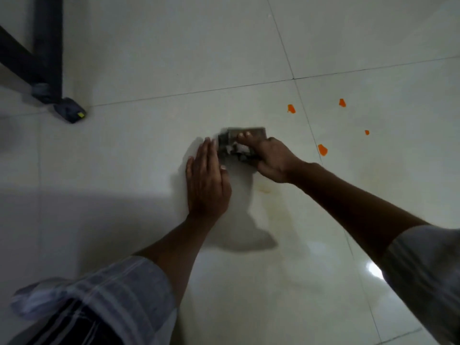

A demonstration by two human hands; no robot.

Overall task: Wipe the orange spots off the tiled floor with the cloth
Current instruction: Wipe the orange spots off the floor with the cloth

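A person's left hand [207, 180] rests flat and open, gripping nothing, on the tiled floor [149, 58] beside the cloth [239, 145], which the right hand [270, 159] clutches with fingers curled. Four orange spots [322, 149] remain farther right; firm, overlapping strokes toward them would likely lift each cleanly.

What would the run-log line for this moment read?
hands: right hand grips cloth, left hand flat beside it | orange spots: four remain | floor: faint smear near cloth
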